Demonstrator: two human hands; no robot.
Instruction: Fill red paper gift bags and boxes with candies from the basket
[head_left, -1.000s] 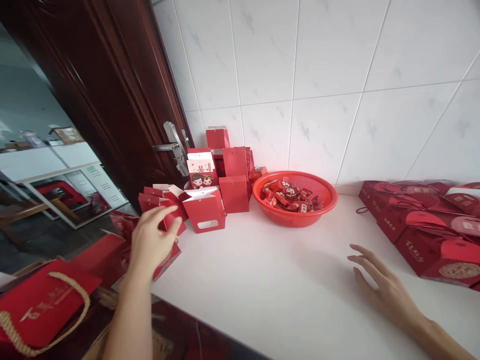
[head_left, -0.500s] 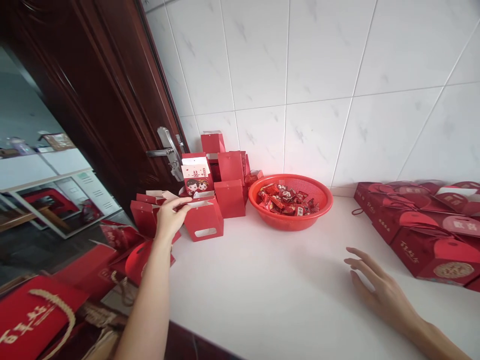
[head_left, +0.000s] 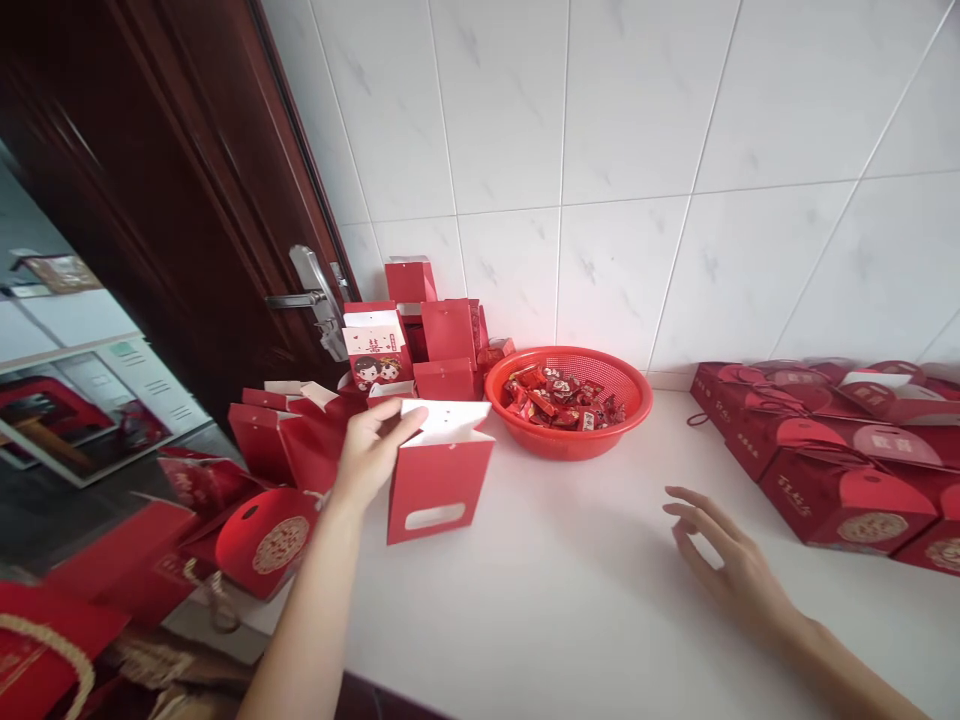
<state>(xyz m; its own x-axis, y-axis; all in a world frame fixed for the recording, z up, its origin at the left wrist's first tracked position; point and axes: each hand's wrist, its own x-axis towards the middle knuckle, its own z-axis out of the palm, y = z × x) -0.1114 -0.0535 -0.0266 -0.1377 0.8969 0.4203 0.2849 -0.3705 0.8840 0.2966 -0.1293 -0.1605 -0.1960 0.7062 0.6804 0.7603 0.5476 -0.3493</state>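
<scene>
My left hand (head_left: 375, 450) pinches the top left edge of a red paper gift box (head_left: 442, 487). The box has an open top with a white inside and a cut-out window low on its front. It looks tilted a little, and I cannot tell whether its base touches the white table (head_left: 525, 620). Over the table's right half, my right hand (head_left: 727, 560) hovers with fingers loosely curled and apart, holding nothing. Between the hands and farther back sits a red plastic colander (head_left: 570, 440) with wrapped sweets (head_left: 559, 395) in it.
Several red boxes (head_left: 446, 335) stand against the tiled wall, near a dark door (head_left: 180, 200). More open boxes (head_left: 281, 440) crowd the left edge. Rows of closed dark red boxes (head_left: 832, 500) line the right. A rope-handled bag (head_left: 52, 640) is at lower left.
My left hand has drawn the red gift box from the group toward me and to the right. My right hand stays over the table, its fingers slightly more curled. The view has shifted slightly.
</scene>
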